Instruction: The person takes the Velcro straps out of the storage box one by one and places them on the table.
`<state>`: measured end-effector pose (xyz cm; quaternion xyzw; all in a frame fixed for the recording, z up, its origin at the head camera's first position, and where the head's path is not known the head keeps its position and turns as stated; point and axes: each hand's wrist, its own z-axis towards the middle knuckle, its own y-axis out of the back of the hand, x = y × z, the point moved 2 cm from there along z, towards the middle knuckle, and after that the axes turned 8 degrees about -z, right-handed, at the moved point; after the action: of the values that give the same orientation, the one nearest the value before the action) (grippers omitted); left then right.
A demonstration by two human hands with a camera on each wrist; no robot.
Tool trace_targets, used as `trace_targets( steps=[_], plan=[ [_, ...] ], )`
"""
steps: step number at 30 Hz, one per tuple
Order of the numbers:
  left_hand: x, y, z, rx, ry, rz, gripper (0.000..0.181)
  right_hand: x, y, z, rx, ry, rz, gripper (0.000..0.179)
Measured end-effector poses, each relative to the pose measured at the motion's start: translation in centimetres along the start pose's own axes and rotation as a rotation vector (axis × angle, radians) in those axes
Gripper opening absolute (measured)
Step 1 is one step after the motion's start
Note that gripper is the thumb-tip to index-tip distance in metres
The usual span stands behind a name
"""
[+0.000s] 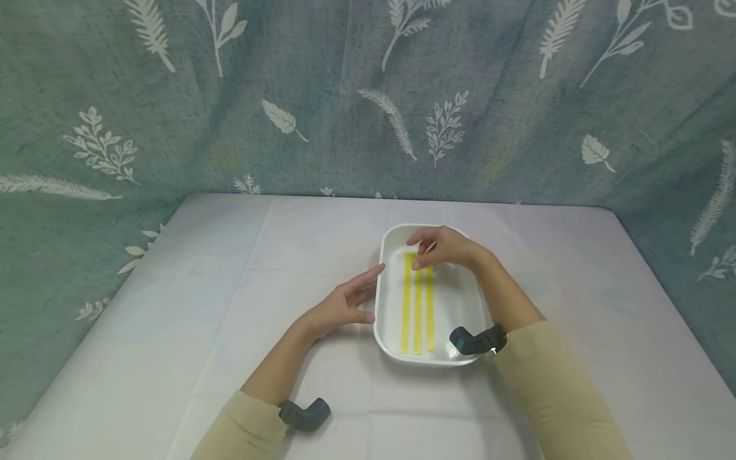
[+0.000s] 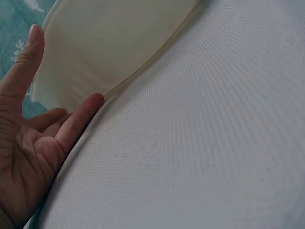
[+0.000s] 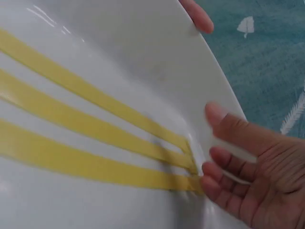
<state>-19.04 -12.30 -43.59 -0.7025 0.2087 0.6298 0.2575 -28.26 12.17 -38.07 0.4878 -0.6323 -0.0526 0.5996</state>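
Observation:
A white rectangular dish (image 1: pixel 454 313) with rounded corners lies on the table. Three flat yellow strips (image 1: pixel 406 313) run lengthwise side by side along its bottom; their material is unclear. At the dish's left side is my left hand (image 1: pixel 344 305), its fingers extended along the wall and the thumb spread apart. In the left wrist view, those fingertips (image 2: pixel 97 99) meet the dish's lower outer edge. Over the far part of the dish hovers my right hand (image 1: pixel 444 248), fingers loosely bent with nothing visible between them. The right wrist view has its fingers (image 3: pixel 224 183) right beside the strips' far ends.
A white cloth (image 1: pixel 230 281) covers the table. Behind it and along the sides hangs a green-blue curtain (image 1: pixel 322 83) with white leaf prints. Each wrist wears a dark camera mount (image 1: pixel 305 415), and the right one overlaps the dish's near right corner.

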Motion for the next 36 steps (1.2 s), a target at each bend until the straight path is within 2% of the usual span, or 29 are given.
trace_targets(
  steps=[4, 14, 22, 36],
  plan=[
    [0.0, 0.0, 0.1, -0.014, 0.012, 0.011, 0.089, -0.2, -0.8, 0.5, -0.065, -0.034, -0.086, 0.059],
    [0.0, -0.1, 0.1, -0.005, 0.004, 0.009, 0.089, 0.3, -2.0, 0.8, -0.096, 0.026, -0.118, 0.054],
    [-0.1, 0.0, 0.1, -0.012, 0.017, 0.016, 0.089, 0.6, -2.6, 1.3, -0.106, 0.034, -0.112, 0.055],
    [-0.1, -0.1, 0.1, -0.002, 0.003, 0.011, 0.089, 1.1, -3.5, 1.6, -0.118, 0.018, -0.315, 0.066]
  ],
)
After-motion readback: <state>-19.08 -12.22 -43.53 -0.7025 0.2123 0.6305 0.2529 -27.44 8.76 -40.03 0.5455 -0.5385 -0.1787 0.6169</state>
